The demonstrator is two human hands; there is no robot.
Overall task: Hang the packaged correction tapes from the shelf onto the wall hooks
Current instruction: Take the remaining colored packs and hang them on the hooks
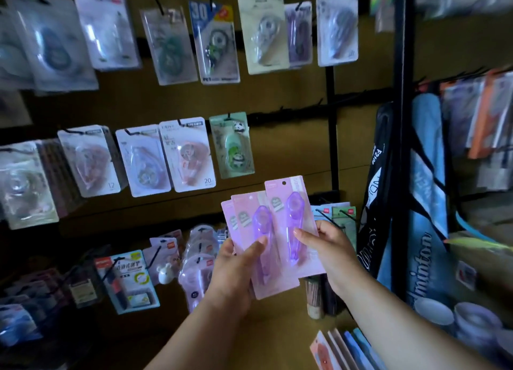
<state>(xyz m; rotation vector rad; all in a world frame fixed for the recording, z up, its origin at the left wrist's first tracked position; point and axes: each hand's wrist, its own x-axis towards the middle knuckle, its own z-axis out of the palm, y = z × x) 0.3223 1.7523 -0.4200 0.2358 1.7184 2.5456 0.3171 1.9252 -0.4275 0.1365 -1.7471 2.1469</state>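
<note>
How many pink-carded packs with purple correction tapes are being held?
3 visible: one pink-carded pack in the right hand, and two fanned packs in the left hand. More may hide behind them.

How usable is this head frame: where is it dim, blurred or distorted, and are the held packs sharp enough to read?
Head view: dim overall, darkest lower left; the pink packs gripped by the left hand and right hand are brightest and fairly sharp, though their print stays illegible; hanging packs at upper left smear with blur; wide-angle bending tilts the black post and the edges.
</note>
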